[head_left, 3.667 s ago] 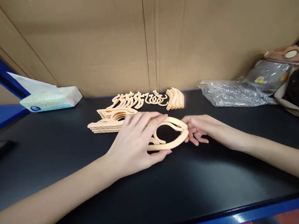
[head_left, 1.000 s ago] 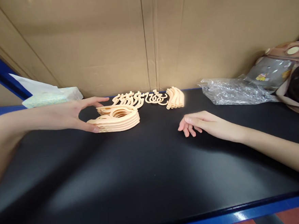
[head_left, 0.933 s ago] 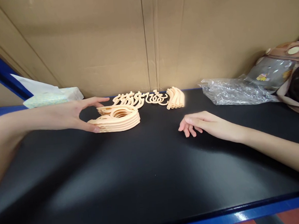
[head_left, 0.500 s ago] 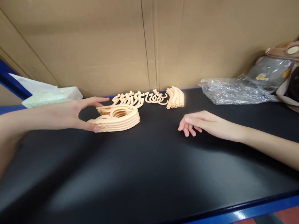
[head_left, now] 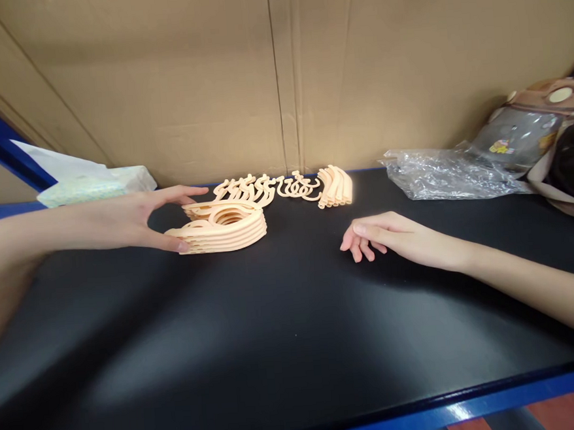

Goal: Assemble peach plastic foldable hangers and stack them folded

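Note:
My left hand (head_left: 120,220) reaches in from the left around one end of a stack of flat peach plastic hanger pieces (head_left: 229,235). The thumb presses the near side, while the other fingers stretch behind it, partly hidden. Each piece in the stack is curved with a rounded opening. My right hand (head_left: 387,237) hovers over the table to the right, palm down, fingers loosely bent and apart, with nothing visible in them. Behind the stack lie curved peach pieces (head_left: 246,190), several small plastic hooks (head_left: 297,187) and a bundle of curved tube-like arms (head_left: 335,187).
A black tabletop (head_left: 276,347) with a blue front edge (head_left: 458,409) spans the view. Cardboard (head_left: 199,83) stands along the back. At left is a tissue pack (head_left: 98,183); at right, a crumpled clear plastic bag (head_left: 441,175) and a grey-and-brown container (head_left: 517,127).
The view has shifted very slightly. Both hands and the stack keep the same positions relative to each other.

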Demonstrator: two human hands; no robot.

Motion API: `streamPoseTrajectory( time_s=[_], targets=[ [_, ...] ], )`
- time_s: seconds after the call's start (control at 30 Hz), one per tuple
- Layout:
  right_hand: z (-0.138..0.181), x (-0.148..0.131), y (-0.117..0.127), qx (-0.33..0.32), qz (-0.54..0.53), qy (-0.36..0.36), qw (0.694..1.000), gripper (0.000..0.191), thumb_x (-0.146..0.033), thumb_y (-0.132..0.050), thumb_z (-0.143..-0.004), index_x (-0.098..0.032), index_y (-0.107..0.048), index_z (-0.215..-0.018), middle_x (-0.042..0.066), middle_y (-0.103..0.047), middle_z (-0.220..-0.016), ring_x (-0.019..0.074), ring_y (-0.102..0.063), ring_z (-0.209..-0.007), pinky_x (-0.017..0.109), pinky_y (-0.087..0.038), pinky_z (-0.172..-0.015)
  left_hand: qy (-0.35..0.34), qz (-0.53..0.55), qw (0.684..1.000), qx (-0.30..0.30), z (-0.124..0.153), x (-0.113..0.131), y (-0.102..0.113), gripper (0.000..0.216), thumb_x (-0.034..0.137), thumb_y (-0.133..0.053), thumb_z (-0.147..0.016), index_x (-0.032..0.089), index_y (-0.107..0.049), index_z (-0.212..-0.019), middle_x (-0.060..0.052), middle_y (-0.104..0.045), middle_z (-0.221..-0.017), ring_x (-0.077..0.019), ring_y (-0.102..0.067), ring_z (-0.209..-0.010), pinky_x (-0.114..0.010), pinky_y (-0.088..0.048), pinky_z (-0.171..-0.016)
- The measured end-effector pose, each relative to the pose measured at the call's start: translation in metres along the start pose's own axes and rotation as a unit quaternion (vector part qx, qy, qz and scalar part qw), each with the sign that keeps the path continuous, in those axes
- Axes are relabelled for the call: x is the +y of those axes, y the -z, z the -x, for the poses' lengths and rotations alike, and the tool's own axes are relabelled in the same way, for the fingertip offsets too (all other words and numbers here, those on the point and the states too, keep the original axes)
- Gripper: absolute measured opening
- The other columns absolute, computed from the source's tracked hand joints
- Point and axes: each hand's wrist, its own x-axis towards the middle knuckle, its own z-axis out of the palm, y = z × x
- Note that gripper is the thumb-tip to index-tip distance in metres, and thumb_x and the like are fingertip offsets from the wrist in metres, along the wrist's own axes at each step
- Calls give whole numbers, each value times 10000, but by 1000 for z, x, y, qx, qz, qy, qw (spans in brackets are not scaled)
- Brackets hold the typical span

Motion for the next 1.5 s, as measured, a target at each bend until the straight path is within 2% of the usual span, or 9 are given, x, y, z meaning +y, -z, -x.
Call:
streamPoseTrajectory(
  time_s=[0.27,0.53,0.67,0.8,0.93,1.07,1.17,1.33,1.5],
  targets=[
    [0,0,1,-2,6,6,1000,445,-509,-395,-959,-157,-663,-915,38,-647,-767,123,-535,-661,258,-388,-577,21,26,999,-5,2,6,3,857,586,-655,-742,347,-263,-1465,11,-581,-1284,-271,-570,-1058,-516,-400,-969],
    [0,0,1,0,7,7,1000,449,-508,-392,-961,-153,-662,-909,36,-650,-760,123,-540,-658,258,-385,-576,-17,-29,999,-1,3,-5,1,915,636,-632,-754,288,-212,-1489,-19,-600,-1275,-242,-604,-1030,-366,-466,-894],
    [0,0,1,0,3,7,1000,445,-507,-393,-961,-156,-661,-909,37,-648,-768,122,-538,-661,257,-384,-577,-1,15,1000,12,6,11,9,903,667,-625,-744,335,-213,-1476,-21,-492,-1407,-290,-521,-1183,-444,-430,-954],
    [0,-1,1,1,1,9,1000,434,-498,-395,-964,-158,-660,-907,32,-646,-763,120,-538,-660,256,-384,-575,-23,55,993,100,3,48,12,779,689,-519,-813,270,-323,-1439,-57,-444,-1444,-303,-459,-1240,-495,-380,-1010],
    [-1,1,1,-1,-2,13,1000,425,-485,-397,-967,-153,-657,-914,30,-644,-760,114,-540,-652,252,-385,-570,-148,57,951,266,0,103,-7,485,508,-465,-926,211,-470,-1310,-72,-501,-1363,-260,-443,-1270,-426,-321,-1096],
    [-2,0,3,1,-9,6,1000,387,-472,-424,-958,-151,-642,-956,26,-632,-764,110,-551,-647,240,-401,-555,-265,62,950,153,6,147,-39,443,403,-452,-955,268,-410,-1375,-47,-439,-1444,-232,-368,-1362,-388,-343,-1121],
    [-4,-5,8,26,-9,-11,1000,364,-467,-454,-942,-152,-636,-961,28,-622,-761,107,-555,-632,231,-411,-530,-292,80,949,87,10,160,-56,460,400,-421,-971,262,-391,-1409,-49,-407,-1485,-235,-335,-1393,-405,-363,-1120],
    [-17,-11,30,123,44,-53,990,310,-455,-543,-885,-159,-622,-931,36,-634,-738,109,-554,-586,226,-414,-473,-249,134,955,85,8,158,-63,453,433,-454,-949,273,-461,-1374,-58,-424,-1477,-274,-376,-1372,-450,-396,-1097],
    [-49,-3,61,212,156,-118,957,264,-413,-600,-863,-170,-589,-967,69,-671,-790,127,-582,-593,230,-430,-456,-248,140,955,83,7,155,-64,446,426,-462,-942,272,-482,-1360,-65,-439,-1465,-289,-387,-1363,-477,-409,-1085]
  ],
)
